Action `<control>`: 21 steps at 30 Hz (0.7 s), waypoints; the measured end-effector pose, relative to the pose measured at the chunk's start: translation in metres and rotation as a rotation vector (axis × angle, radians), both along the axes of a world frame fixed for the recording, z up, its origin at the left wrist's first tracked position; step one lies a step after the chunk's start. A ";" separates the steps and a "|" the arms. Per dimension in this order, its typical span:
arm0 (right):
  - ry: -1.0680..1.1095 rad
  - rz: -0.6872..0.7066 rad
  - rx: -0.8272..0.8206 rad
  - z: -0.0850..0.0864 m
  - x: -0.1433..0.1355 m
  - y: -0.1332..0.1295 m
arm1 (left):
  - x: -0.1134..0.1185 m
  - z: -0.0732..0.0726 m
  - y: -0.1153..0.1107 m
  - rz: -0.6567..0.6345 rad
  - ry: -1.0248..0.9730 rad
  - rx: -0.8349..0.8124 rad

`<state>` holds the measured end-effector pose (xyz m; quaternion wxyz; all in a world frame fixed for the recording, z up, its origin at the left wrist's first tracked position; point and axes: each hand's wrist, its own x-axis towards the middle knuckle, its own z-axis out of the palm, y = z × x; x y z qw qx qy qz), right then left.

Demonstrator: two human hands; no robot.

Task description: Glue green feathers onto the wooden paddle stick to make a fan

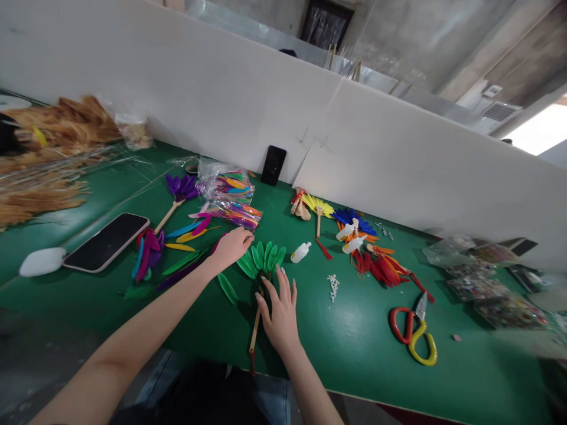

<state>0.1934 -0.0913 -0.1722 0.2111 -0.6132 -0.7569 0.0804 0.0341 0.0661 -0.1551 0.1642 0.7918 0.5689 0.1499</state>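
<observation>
A green feather fan point(262, 260) with a pale wooden handle point(256, 330) lies before me on the green table. My right hand point(280, 307) rests over the fan's base, fingers apart, touching the handle's upper end. At the fan's upper left is my left hand point(233, 245), its fingers pinched together; what they hold, if anything, is hidden. A loose green feather point(227, 289) lies left of the handle. Left of it are more loose feathers point(190, 236) in several colours, partly behind my left forearm. A white glue bottle point(301, 252) lies right of the fan, near small white beads point(333, 287).
Scissors point(420, 330) with red and yellow handles lie at right. Purple point(181, 188), yellow point(319, 205) and blue point(354, 219) feather fans lie farther back. A phone point(107, 242) lies at left; another point(273, 165) leans on the white partition point(248, 88). Bagged beads point(496, 301) sit far right.
</observation>
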 end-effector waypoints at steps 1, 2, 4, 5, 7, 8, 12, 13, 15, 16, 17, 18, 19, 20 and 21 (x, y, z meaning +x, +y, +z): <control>0.001 -0.001 0.002 0.000 0.000 0.000 | 0.000 0.000 0.000 0.000 0.003 0.002; 0.002 -0.001 0.006 -0.001 0.000 0.000 | 0.000 0.000 0.000 0.002 0.007 0.004; 0.004 -0.005 0.020 -0.001 0.000 0.000 | 0.001 0.000 -0.001 0.004 0.015 0.007; 0.004 -0.007 0.028 -0.001 0.000 0.000 | 0.001 0.000 -0.001 0.005 0.019 0.009; 0.008 -0.011 0.035 -0.002 0.000 0.000 | 0.002 0.001 -0.002 0.002 0.027 0.009; 0.010 -0.011 0.034 -0.002 0.000 0.000 | 0.002 0.002 -0.002 -0.002 0.030 0.008; 0.017 -0.007 0.038 -0.003 0.001 0.000 | 0.005 0.003 0.000 -0.036 0.044 -0.003; 0.018 -0.006 0.044 -0.004 0.001 0.000 | 0.006 0.003 0.000 -0.049 0.048 -0.007; 0.018 -0.009 0.054 -0.004 0.001 0.000 | 0.007 0.003 0.003 -0.076 0.056 -0.015; 0.018 -0.010 0.055 -0.005 0.001 0.000 | 0.008 0.002 0.004 -0.090 0.059 -0.019; 0.016 -0.011 0.055 -0.005 0.001 0.000 | 0.008 0.002 0.005 -0.102 0.061 -0.024; 0.014 -0.011 0.052 -0.005 0.001 0.000 | 0.009 0.001 0.007 -0.113 0.063 -0.029; 0.012 -0.011 0.047 -0.005 0.001 0.000 | 0.009 0.000 0.008 -0.122 0.063 -0.033; 0.010 -0.011 0.042 -0.005 0.001 0.000 | 0.009 -0.001 0.010 -0.131 0.062 -0.036; 0.011 -0.014 0.038 -0.005 0.001 0.000 | 0.010 -0.001 0.012 -0.139 0.060 -0.039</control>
